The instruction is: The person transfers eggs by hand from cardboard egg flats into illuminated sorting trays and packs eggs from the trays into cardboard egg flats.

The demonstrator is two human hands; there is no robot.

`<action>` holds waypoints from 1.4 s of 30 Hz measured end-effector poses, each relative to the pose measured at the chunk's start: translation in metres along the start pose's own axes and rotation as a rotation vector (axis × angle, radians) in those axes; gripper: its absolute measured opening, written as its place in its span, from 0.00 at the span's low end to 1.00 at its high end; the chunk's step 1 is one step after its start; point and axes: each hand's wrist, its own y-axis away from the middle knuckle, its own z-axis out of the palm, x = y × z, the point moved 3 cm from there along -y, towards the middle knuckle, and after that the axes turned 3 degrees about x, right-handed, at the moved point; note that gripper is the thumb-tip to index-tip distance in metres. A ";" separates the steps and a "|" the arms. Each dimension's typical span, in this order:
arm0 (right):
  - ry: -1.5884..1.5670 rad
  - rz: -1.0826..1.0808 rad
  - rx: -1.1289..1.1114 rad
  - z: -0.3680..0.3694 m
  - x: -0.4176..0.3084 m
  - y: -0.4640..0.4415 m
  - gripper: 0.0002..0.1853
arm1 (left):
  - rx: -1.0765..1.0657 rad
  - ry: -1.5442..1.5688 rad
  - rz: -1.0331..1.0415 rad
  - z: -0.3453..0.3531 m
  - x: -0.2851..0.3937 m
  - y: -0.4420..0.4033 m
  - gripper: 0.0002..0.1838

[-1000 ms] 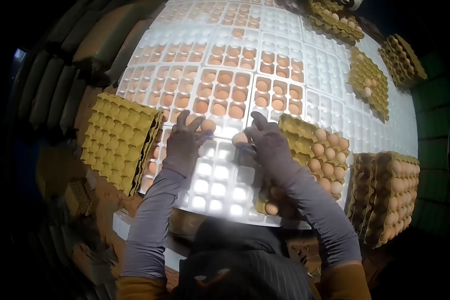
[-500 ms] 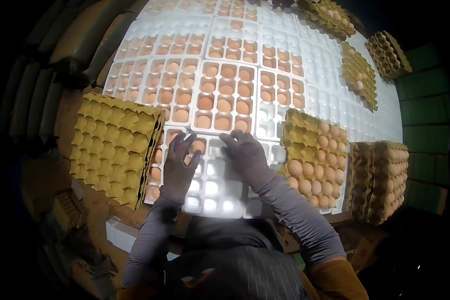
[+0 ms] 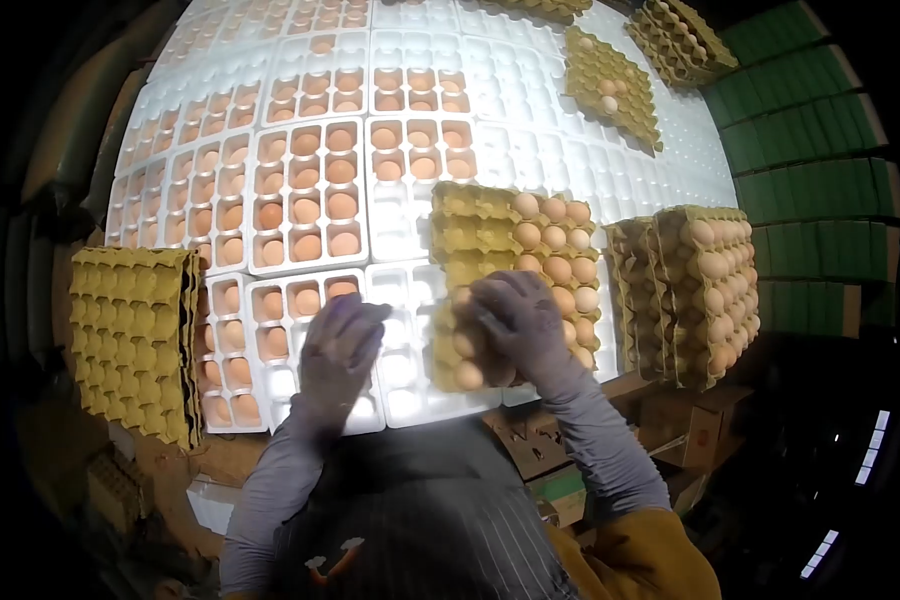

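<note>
My left hand (image 3: 342, 342), in a grey glove, is over the near white foam tray (image 3: 320, 273). Its slightly blurred fingers stretch toward an egg (image 3: 342, 288) in the top row, and no egg shows in its grip. Several brown eggs (image 3: 272, 342) fill cells at this tray's left. My right hand (image 3: 518, 318) bends over the yellow egg carton (image 3: 470, 230), its fingers curled down among the eggs at the left side. What lies under the fingers is mostly hidden. Several eggs (image 3: 558, 268) rest in the carton's right columns, while cells at its upper left hold none.
Empty yellow cartons (image 3: 130, 330) lean at the left edge. Stacked cartons full of eggs (image 3: 715, 290) stand at the right. Farther back are white trays with eggs (image 3: 307, 175), a carton with few eggs (image 3: 610, 75) and another stack (image 3: 680, 45). Green stacks (image 3: 810, 190) line the right.
The view has swung right. Both hands held eggs at the near tray; those eggs have left the fingers. More eggs sit in that tray, and my right hand has moved onto the carton.
</note>
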 end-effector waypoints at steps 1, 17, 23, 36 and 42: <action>-0.036 0.004 -0.119 -0.010 0.018 0.005 0.14 | -0.036 0.013 0.127 0.017 0.021 -0.016 0.13; -0.488 0.347 -0.589 -0.051 0.059 0.015 0.18 | -0.280 0.700 -0.640 0.074 0.060 -0.059 0.20; 0.294 0.023 -0.869 -0.008 0.032 0.027 0.14 | -0.491 0.051 -0.384 0.071 0.081 -0.030 0.24; 0.369 -0.237 -0.470 -0.025 0.027 0.074 0.17 | -0.543 0.419 -0.751 0.072 0.066 -0.020 0.29; -0.126 -0.031 -0.366 -0.057 0.033 0.068 0.14 | -0.339 0.232 -0.345 0.052 0.091 0.003 0.18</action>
